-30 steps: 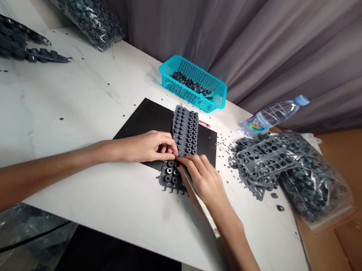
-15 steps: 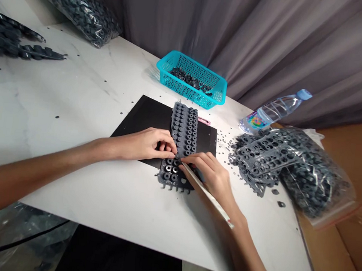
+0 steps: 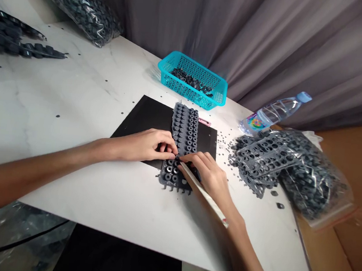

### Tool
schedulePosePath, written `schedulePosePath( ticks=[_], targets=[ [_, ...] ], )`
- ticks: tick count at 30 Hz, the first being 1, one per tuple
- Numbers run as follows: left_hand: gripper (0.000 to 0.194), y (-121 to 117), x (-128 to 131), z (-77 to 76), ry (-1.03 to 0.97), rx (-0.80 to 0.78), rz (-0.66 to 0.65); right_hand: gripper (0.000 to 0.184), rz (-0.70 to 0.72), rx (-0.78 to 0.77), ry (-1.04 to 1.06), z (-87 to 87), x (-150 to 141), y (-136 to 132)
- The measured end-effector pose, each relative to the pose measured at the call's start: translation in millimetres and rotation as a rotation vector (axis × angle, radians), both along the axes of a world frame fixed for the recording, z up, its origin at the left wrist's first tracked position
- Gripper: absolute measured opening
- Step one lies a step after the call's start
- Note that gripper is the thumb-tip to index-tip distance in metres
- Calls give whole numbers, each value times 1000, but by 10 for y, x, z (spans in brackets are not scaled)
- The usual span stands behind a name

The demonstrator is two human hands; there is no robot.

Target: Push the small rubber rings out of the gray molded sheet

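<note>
A dark grey moulded rubber sheet (image 3: 186, 129) with rows of round ring-shaped parts lies over a black mat (image 3: 147, 114). My left hand (image 3: 160, 145) comes in from the left, thumb and forefinger pinched on a small rubber part at the sheet's lower middle. Opposite it, my right hand (image 3: 207, 173) is closed around a long, thin white tool (image 3: 208, 198) with a red mark at its rear end. The tool's front end is hidden by the fingers, which meet the sheet close to my left fingertips.
Behind the mat stands a turquoise basket (image 3: 191, 80) of small dark parts. A water bottle (image 3: 274, 113), punched rubber sheets (image 3: 259, 161) and a plastic bag of parts (image 3: 318, 184) lie right. A pink tool (image 3: 205, 122) rests beside the sheet. Another filled bag (image 3: 84, 9) is back left.
The rear end of the white tool has swung slightly left and my right hand has shifted a little. My left hand keeps its pinch at the same spot on the sheet.
</note>
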State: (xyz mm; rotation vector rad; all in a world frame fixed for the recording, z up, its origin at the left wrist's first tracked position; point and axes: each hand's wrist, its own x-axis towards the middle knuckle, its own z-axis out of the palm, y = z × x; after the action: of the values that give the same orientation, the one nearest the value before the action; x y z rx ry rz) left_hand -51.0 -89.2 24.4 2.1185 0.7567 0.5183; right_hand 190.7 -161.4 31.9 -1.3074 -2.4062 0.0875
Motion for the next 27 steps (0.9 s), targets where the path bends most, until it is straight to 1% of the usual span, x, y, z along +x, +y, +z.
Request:
schedulePosePath(
  ticks=[3,8,10,13,18,21,23,26,27],
  targets=[
    [26,1,-2,10,8,-3,-3,18,-4,70,-36,-35,-23,2],
    [26,-1,4,27,7,-16,-3,18,41,199,-171,-57,-53,-2],
    [26,-1,5,26,2,-21,0,18,43,223,-199,-77,-67,-11],
    [25,10,-11,28,0,-23,-9,17,24,216,-216,-116,-91,-26],
    [24,45,-60,72,56,-27,-71,15,-19,203,-172,-163,-102,-36],
    [24,54,-51,87,76,-11,-66,17,-38,184,-152,-189,-98,-44],
    [24,57,-29,74,80,10,-50,18,-54,140,-134,-198,-107,-53],
    [23,65,-3,32,78,24,-55,22,-94,65,-41,-180,-111,-53],
    [23,67,0,19,77,24,-59,24,-130,59,16,-163,-95,-43]
  ],
)
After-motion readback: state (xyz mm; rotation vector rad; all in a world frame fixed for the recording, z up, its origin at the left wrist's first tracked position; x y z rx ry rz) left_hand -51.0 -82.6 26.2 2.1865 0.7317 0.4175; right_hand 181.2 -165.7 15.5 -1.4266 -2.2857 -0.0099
